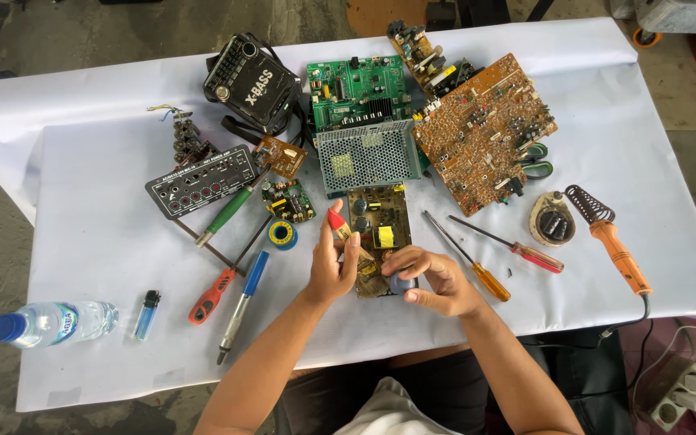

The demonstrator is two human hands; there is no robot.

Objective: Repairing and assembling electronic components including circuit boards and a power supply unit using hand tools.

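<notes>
Head view shows the left hand squeezing a red tool and the right hand pinching a small board, which might slip

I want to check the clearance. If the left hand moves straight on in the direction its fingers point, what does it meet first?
The left hand points up, away from the person. It would likely first meet the small green circuit board or the metal mesh box; depth is unclear.

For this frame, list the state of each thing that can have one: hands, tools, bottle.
left hand: gripping red-tipped tool
right hand: resting on small circuit board
soldering iron: parked in its stand
water bottle: capped, lying down
yellow-handled screwdriver: lying unused
</notes>
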